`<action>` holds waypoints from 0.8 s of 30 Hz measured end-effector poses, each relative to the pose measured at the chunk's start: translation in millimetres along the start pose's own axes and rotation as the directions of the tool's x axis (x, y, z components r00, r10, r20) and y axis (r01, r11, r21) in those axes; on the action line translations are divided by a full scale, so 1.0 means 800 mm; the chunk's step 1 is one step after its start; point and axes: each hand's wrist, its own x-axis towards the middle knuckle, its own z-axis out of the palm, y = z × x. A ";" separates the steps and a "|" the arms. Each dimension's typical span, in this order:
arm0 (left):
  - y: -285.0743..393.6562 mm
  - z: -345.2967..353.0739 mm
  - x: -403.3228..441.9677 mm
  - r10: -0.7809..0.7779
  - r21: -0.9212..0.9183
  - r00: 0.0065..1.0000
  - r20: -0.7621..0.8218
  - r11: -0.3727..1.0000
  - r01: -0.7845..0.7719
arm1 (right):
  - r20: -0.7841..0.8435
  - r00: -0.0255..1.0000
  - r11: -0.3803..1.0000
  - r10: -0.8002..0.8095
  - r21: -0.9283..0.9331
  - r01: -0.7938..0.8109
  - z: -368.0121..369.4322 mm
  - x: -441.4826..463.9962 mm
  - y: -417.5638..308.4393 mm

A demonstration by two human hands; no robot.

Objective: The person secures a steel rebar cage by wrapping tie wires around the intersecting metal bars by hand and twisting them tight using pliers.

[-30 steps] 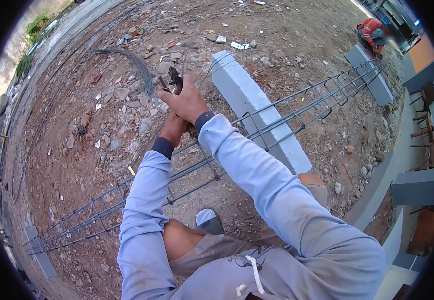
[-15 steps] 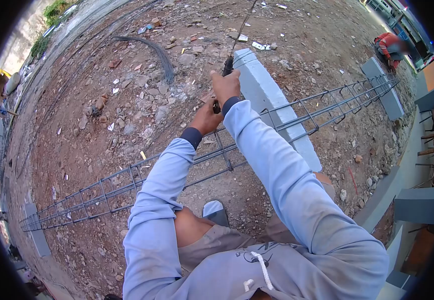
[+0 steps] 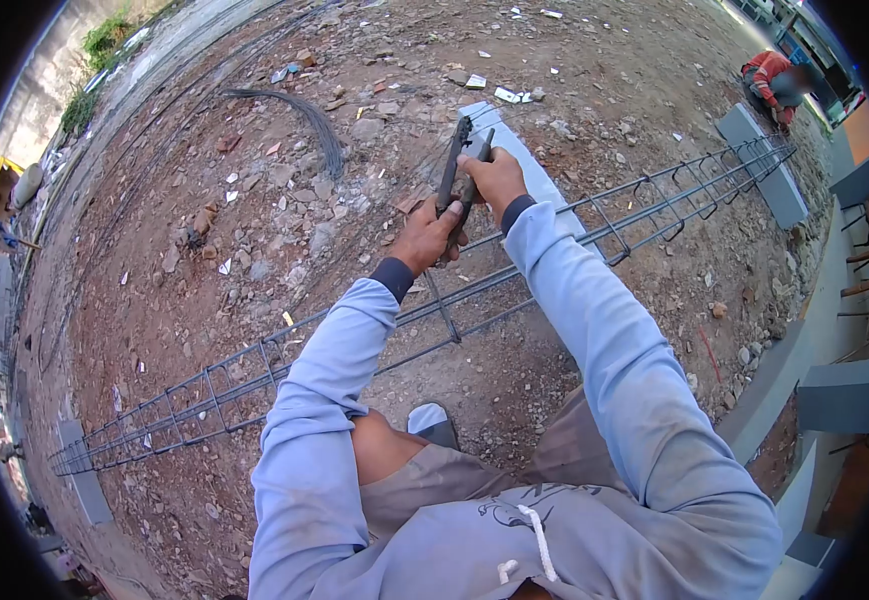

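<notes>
My left hand (image 3: 424,238) is closed around the lower part of a dark tool with two long arms (image 3: 448,182). Its exact kind is hard to make out. My right hand (image 3: 499,182) grips the right arm of the same tool, thumb toward its middle. Both hands are just above a long steel rebar cage (image 3: 454,302), which crosses in front of my knees. A pale grey concrete beam (image 3: 539,170) lies beyond and under the cage, partly covered by my right hand and sleeve.
The cage's ends rest on a grey block (image 3: 89,492) at left and another block (image 3: 779,195) at right. A person in red (image 3: 769,75) crouches by the right end. A bundle of thin wire (image 3: 319,125) lies on rubble-strewn ground. Chairs (image 3: 866,275) stand far right.
Both hands have turned the tool, so its two arms now show apart. My right hand moved right and slightly down. The thin dark line stretching up from the tool no longer shows.
</notes>
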 end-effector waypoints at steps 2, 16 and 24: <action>0.002 0.014 0.000 0.020 0.108 0.999 -0.040 0.994 -0.016 | 0.103 0.988 0.982 0.116 0.138 -0.130 -0.028 -0.010 -0.011; 0.086 0.193 -0.006 -0.059 -0.401 0.950 0.305 0.897 0.185 | 0.444 0.895 0.893 -0.040 0.418 -0.167 -0.295 -0.075 -0.045; 0.027 0.330 -0.002 0.161 -0.180 0.981 0.112 0.974 -0.139 | 0.396 0.892 0.695 -0.217 0.705 -0.144 -0.415 -0.143 0.045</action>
